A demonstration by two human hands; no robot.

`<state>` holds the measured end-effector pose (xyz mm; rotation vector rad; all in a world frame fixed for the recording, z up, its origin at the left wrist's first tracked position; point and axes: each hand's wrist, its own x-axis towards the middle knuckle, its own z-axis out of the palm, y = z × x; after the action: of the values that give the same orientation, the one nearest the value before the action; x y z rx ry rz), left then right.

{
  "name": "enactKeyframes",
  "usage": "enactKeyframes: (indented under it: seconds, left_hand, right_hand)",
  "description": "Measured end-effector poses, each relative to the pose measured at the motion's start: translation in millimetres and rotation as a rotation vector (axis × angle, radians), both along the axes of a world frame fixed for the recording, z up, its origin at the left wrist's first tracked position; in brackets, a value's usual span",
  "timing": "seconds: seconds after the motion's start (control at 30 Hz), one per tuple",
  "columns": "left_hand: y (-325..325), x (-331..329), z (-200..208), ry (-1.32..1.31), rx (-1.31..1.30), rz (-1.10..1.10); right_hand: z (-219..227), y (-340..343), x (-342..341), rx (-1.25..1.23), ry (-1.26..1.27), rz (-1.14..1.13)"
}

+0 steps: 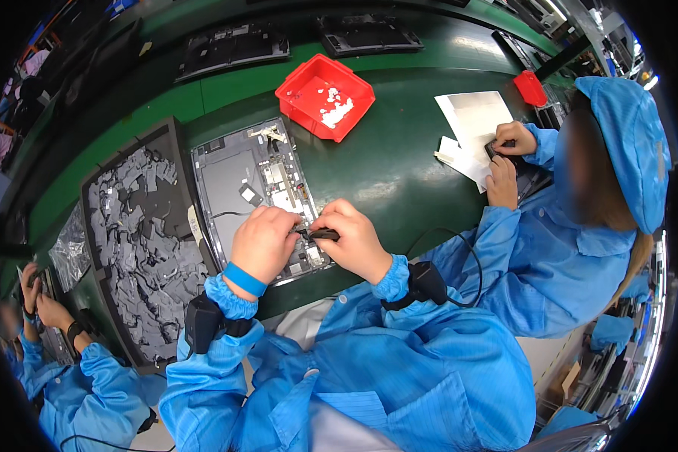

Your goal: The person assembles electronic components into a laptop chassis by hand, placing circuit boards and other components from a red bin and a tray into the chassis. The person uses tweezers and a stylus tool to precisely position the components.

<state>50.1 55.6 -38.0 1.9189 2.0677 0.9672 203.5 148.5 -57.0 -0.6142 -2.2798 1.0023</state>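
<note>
An opened tablet-like device [230, 169] lies on the green bench in front of me, its circuit board and small parts exposed along the right side. My left hand [262, 239] is over its lower middle, fingers pinched close to the board; what they hold, if anything, is hidden. My right hand [358, 237] is closed on a small black piece [324, 235], held between thumb and fingers at the board's right edge. The fingertips of both hands nearly meet there. A blue band circles my left wrist.
A dark tray [175, 301] heaped with grey flexible pieces stands left of the device. A red bin [328, 98] with white scraps sits beyond it. At the right, a co-worker handles a dark object beside white sheets [471, 124]; another person works at the far left.
</note>
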Motion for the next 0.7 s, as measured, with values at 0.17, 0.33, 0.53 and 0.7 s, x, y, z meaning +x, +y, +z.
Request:
enactKeyframes:
  seconds: [0.17, 0.33, 0.53, 0.7]
  left_hand:
    - [-7.5, -2.0, 2.1, 0.031, -0.033, -0.05]
    - [-15.7, 0.3, 4.1, -0.089, 0.005, -0.076]
    - [-10.3, 0.6, -2.1, -0.226, 0.005, -0.061]
    - [-11.7, 2.4, -2.1, -0.366, -0.06, 0.012]
  right_hand:
    - [-8.5, 1.6, -6.4, 0.027, 0.013, 0.082]
    - [-9.8, 8.2, -8.8, 0.07, 0.08, 0.191]
    - [-10.7, 14.7, -9.3, 0.038, 0.149, 0.267]
    - [-14.3, 14.4, -7.4, 0.255, 0.17, 0.284]
